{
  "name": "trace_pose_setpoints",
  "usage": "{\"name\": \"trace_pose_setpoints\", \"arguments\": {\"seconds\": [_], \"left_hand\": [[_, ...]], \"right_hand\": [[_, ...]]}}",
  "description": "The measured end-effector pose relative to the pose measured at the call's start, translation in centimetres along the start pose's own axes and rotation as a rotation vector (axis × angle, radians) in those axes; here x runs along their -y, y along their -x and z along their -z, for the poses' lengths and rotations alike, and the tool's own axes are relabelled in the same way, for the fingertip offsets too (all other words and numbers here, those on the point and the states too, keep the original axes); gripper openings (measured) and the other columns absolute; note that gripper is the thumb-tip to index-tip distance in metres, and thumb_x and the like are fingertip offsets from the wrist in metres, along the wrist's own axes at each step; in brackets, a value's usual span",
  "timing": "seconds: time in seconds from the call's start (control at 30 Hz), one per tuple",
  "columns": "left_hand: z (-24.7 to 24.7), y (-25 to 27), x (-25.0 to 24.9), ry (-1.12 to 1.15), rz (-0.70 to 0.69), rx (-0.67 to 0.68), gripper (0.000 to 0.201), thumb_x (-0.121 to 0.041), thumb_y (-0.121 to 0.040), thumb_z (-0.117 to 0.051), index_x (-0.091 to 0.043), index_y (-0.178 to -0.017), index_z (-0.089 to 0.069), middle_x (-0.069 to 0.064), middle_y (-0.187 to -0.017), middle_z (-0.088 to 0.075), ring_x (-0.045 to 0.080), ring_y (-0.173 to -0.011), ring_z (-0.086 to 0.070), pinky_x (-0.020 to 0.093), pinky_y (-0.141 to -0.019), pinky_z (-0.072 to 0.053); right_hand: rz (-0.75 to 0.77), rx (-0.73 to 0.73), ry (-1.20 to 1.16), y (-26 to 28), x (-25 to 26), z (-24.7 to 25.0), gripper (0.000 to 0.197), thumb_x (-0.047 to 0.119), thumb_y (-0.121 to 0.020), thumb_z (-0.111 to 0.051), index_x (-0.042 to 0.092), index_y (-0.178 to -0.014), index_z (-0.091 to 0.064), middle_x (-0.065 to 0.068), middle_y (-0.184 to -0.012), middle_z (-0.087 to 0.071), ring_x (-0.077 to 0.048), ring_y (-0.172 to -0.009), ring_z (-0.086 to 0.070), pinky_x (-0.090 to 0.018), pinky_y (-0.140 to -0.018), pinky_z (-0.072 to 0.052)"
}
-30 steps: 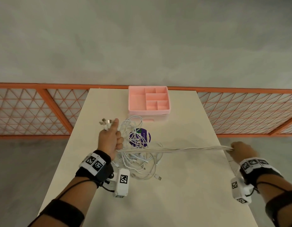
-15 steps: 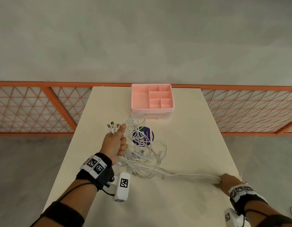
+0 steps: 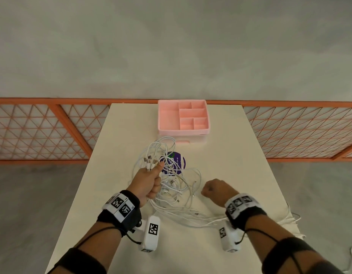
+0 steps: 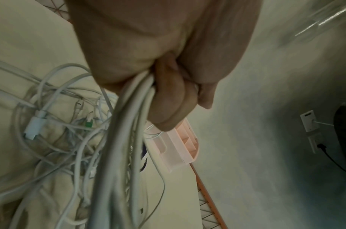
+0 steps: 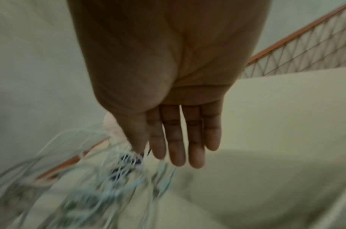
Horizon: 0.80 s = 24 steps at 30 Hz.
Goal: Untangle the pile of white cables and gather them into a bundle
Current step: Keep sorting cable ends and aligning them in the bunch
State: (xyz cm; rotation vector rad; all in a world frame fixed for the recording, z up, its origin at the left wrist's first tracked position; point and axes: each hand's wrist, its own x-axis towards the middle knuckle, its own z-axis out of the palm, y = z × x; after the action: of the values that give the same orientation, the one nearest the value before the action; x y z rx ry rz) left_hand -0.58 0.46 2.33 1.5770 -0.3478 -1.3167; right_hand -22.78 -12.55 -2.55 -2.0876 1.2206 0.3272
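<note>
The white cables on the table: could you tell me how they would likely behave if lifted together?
The white cables look floppy, sagging in loops below the left hand. Probably light. Crossed strands would likely snag and drag along.

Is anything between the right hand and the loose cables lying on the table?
Nothing visible. The right hand, empty with fingers straight, has only bare table between it and the cable tangle. The left hand grips the plug ends.

Left hand (image 3: 147, 182): fisted, thumb up, gripped white cables (image 4: 129, 124). Right hand (image 3: 215, 189): fingers (image 5: 176, 139) straight, together, empty.
</note>
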Motion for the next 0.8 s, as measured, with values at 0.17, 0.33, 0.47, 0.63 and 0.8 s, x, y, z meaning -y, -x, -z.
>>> {"name": "trace_pose_setpoints", "arguments": {"seconds": [0.17,0.33,0.47,0.63,0.8], "left_hand": [[0.0,0.0,0.1,0.031,-0.058,-0.025,0.044,-0.043,-0.095,-0.062,-0.027,-0.066,-0.033,-0.004,-0.055,-0.025,0.011,-0.042,-0.02,0.015,-0.041,-0.017],[-0.3,-0.3,0.2,0.045,-0.116,-0.042,0.045,-0.043,-0.095,-0.062,-0.027,-0.065,-0.032,-0.004,-0.053,-0.025,0.012,-0.042,-0.02,0.017,-0.043,-0.017],[-0.9,0.0,-0.6,0.035,-0.22,-0.035,0.043,-0.042,-0.096,-0.059,-0.018,-0.063,-0.047,0.001,-0.054,-0.04,0.012,-0.043,-0.024,0.019,-0.043,-0.019],[-2.2,-0.3,-1.6,0.075,-0.338,-0.006,0.031,-0.031,-0.1,-0.057,-0.009,-0.084,-0.072,0.015,-0.087,-0.07,0.011,-0.043,-0.025,0.019,-0.042,-0.022],[-3.6,0.0,-2.6,0.129,-0.357,0.035,0.025,-0.029,-0.099,-0.059,-0.01,-0.091,-0.072,0.017,-0.088,-0.061,0.009,-0.044,-0.025,0.019,-0.041,-0.021]], "right_hand": [[0.022,0.054,0.221,-0.9,1.5,-6.8,0.038,0.029,-0.092,-0.057,0.011,-0.126,-0.057,-0.01,-0.13,-0.058,-0.027,-0.122,-0.055,-0.03,-0.099,-0.042],[0.005,0.032,0.213,-0.6,1.5,-7.1,0.028,0.02,-0.091,-0.052,0.012,-0.117,-0.058,-0.009,-0.121,-0.062,-0.028,-0.112,-0.061,-0.03,-0.088,-0.047],[0.09,-0.066,-0.006,-0.4,2.4,-3.2,0.011,0.014,-0.078,-0.064,0.019,-0.085,-0.057,0.003,-0.086,-0.06,-0.017,-0.08,-0.058,-0.018,-0.062,-0.04],[0.267,-0.228,-0.546,1.4,6.9,3.1,0.014,0.008,-0.081,-0.074,0.016,-0.076,-0.064,0.003,-0.063,-0.059,-0.007,-0.053,-0.052,-0.025,-0.057,-0.047],[0.443,-0.203,-1.019,3.3,11.3,7.5,0.012,0.0,-0.093,-0.062,0.003,-0.095,-0.05,-0.02,-0.078,-0.07,-0.03,-0.063,-0.067,-0.033,-0.054,-0.054]]}}
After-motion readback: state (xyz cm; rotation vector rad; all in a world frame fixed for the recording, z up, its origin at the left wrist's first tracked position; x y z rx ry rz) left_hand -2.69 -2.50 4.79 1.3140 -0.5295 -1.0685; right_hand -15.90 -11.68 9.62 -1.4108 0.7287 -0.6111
